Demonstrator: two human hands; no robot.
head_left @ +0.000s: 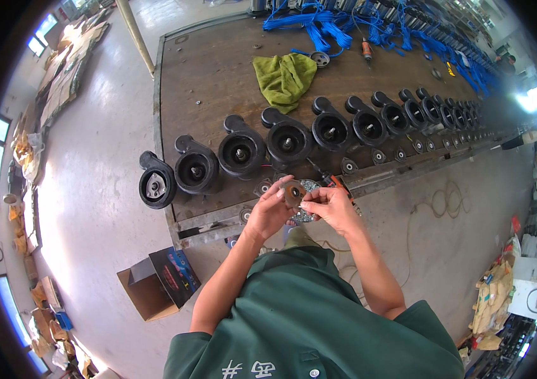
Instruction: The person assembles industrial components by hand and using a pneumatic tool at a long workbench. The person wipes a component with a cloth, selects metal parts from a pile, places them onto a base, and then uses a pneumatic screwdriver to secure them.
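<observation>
The 2 hands meet just off the near edge of the workbench [211,69], in front of the person's green shirt [338,303]. The left hand [270,211] holds a small, round, brownish disc [293,192] with a dark centre, its fingertips at the rim. The right hand [335,208] is at the disc's right side, thumb and forefinger drawn narrow; I cannot tell whether they grip the disc itself or some tiny piece beside it.

Beyond and beneath the hands, partly covered by them, is a mass of small silvery bits [308,184]. Just right of it, at the near edge of the bench, lies an orange and black power tool [338,183], its bit pointing far and left.

A row of black round housings [288,142] crosses the bench from near left to far right; the leftmost has a metal plate [155,186] inside. Small round flanged parts [348,165] line the near side of this row. Farther back lie a crumpled green cloth [284,79] and bundles of blue cable [319,25]. An open cardboard box [154,284] sits on the floor, near left.
</observation>
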